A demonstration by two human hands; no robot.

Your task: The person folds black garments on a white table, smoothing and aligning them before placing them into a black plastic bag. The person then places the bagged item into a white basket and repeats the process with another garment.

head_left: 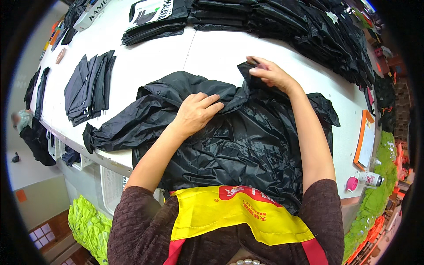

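A shiny black rain jacket [229, 154] is spread over the white table in front of me, its sleeve [128, 126] stretching out to the left. My left hand [196, 112] lies on the upper part of the jacket beside a zip edge, fingers extended over the fabric. Farther right and higher, my right hand [274, 76] pinches a raised black flap of the same jacket between thumb and fingers. Its fingertips are slightly blurred. Folds of cloth hide the jacket's lower inner parts.
Folded black pieces [90, 86] lie at the left. Stacks of folded black garments [225, 15] line the far side of the white table [172, 57]. An orange-edged board [364, 139], a bottle [371, 179] and a pink cap [352, 183] sit at the right edge.
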